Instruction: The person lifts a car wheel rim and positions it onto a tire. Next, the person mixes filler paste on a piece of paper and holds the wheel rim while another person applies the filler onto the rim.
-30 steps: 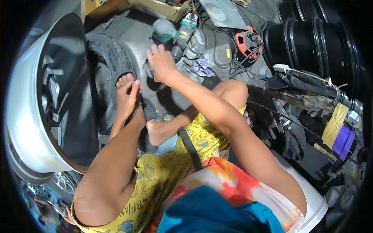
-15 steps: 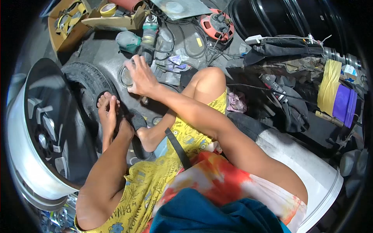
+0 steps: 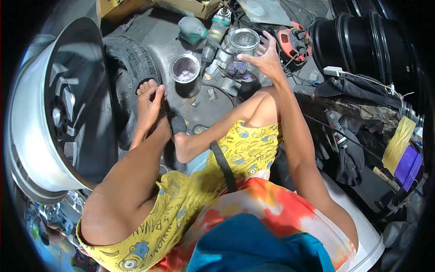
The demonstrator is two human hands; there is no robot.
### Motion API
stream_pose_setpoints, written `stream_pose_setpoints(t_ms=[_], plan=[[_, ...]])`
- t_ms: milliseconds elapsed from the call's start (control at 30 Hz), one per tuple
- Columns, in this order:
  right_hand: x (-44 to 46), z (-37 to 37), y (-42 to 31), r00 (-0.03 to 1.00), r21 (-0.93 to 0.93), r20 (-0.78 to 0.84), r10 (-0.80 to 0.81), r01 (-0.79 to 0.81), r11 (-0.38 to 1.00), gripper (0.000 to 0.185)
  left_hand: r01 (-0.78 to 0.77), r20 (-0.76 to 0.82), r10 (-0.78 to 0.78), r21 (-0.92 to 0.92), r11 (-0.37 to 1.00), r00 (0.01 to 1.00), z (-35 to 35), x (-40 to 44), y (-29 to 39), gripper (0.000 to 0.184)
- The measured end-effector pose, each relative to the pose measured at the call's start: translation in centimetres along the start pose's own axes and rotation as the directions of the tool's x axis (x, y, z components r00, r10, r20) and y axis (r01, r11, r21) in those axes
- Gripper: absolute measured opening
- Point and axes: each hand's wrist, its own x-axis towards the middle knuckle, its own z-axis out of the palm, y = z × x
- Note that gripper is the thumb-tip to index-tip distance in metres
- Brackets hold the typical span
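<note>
My right hand [image 3: 267, 58] has its fingers spread at the right side of a metal can [image 3: 244, 40]; its thumb is close in front of the can. Whether the skin touches the metal is hard to see. To the left, a second open metal can [image 3: 185, 69] with a purplish-grey inside stands on the floor. My left hand [image 3: 148, 109] appears closed around the front of my left foot [image 3: 159, 123], beside the tyre [image 3: 136, 59]. Some of its fingers are hard to tell from the toes.
A green-and-grey power tool [image 3: 191, 31] and a long grinder [image 3: 213, 38] lie behind the cans. A red cable reel [image 3: 293, 43] and black wheel rims [image 3: 362, 43] stand at the back right. A large wheel rim [image 3: 34, 122] leans at left. Cables cross the floor.
My view has swung left. My right hand has moved right from above the left can, and a metal can now stands beside it. My left hand stays by the foot.
</note>
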Motion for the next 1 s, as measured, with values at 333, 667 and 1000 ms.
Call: stream_pose_setpoints(t_ms=[333,667,1000], plan=[[-6.4,-0.2,-9.3,0.97,-0.074,-0.171,-0.172,0.161,0.984,0.021,0.002,0.027,-0.002,-0.007,1.0,1.0,-0.1,0.3,0.1,0.033],[-24.5,-8.6,2.2,0.704,0.125,-0.649,0.288,-0.275,0.953,0.026,0.149,0.034,-0.147,-0.103,0.983,0.989,0.7,0.0,1.1,0.033],[-22.4,-18.5,21.1,0.662,-0.557,-0.505,0.554,-0.74,0.377,0.058,0.33,0.346,-0.159,-0.52,0.788,0.924,-0.2,-1.6,1.4,0.031]])
